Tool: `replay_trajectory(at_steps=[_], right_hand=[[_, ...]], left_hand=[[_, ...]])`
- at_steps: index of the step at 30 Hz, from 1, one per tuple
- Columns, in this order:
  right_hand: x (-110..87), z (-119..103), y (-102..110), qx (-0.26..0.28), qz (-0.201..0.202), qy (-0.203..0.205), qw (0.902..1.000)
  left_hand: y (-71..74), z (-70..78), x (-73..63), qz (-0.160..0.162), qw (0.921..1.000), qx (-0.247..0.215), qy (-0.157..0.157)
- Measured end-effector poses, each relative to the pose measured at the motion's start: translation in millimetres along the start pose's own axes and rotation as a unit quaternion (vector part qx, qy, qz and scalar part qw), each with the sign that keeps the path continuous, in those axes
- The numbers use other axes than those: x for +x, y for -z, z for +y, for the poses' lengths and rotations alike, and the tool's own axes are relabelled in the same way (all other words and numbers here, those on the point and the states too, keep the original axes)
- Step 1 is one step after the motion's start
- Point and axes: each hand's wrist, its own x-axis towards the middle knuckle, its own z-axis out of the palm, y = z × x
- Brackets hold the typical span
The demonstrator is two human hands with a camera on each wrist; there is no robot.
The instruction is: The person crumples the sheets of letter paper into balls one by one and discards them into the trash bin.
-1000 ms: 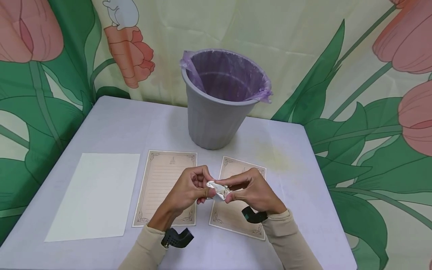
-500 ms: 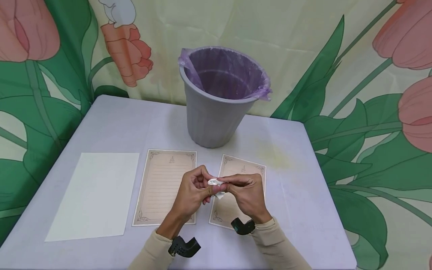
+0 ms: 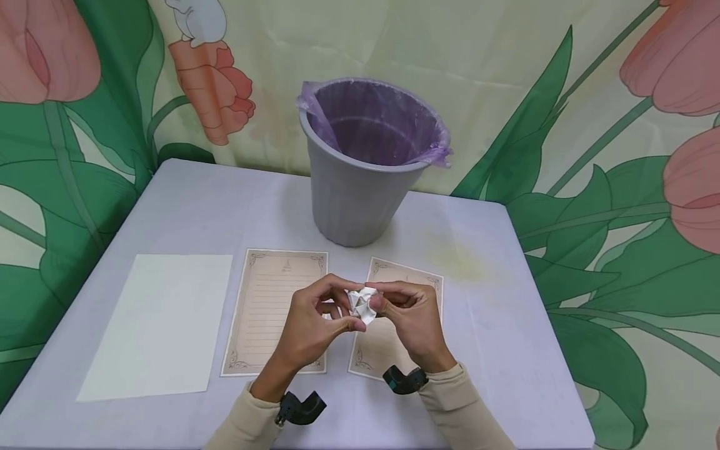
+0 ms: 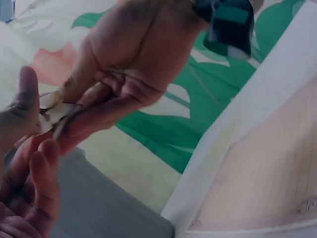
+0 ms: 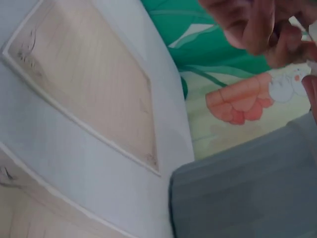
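A small crumpled piece of white paper (image 3: 362,304) is held in the air between both hands in the head view. My left hand (image 3: 312,322) grips its left side, forefinger at the top and thumb low. From the other side my right hand (image 3: 413,322) pinches it, the thumb lying on its front. The left wrist view shows the white paper (image 4: 52,114) partly covered by fingers. Below the hands lie two lined, ornate-bordered letter sheets, the left sheet (image 3: 270,300) and the right sheet (image 3: 377,353), partly hidden by the hands.
Behind the hands stands a grey bin (image 3: 360,206) with a purple liner bag (image 3: 388,125). A blank white sheet (image 3: 160,325) lies at the left of the white-covered table (image 3: 506,362). A printed floral curtain (image 3: 478,62) hangs at the back.
The crumpled paper has been turned and pressed between the fingers and now shows a more compact, folded face. The left thumb has slid below it; the right hand has moved slightly left.
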Motion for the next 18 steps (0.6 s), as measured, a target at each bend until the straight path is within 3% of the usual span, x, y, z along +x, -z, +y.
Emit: replay_trajectory(at_steps=[5,10,14,18], right_hand=[[-2.1,0.6,-8.0,-0.007,0.015,0.002,0.9999],[-2.9,2.5,-14.6,0.002,0.023,0.028,0.9993],[-5.5,5.5,-19.0,-0.015,0.014,0.052,0.9984],[-7.0,7.8,-16.3,-0.073,-0.019,0.079,0.9940]], left_hand=[[-2.9,-5.1,-0.3,0.035,0.9981,0.038,-0.032],[-5.7,-4.3,-1.7,0.060,0.9966,0.040,-0.040],[-5.8,-4.1,-2.7,0.069,0.9974,0.014,-0.015],[-1.2,-6.4,-2.0,0.060,0.9980,-0.019,0.009]])
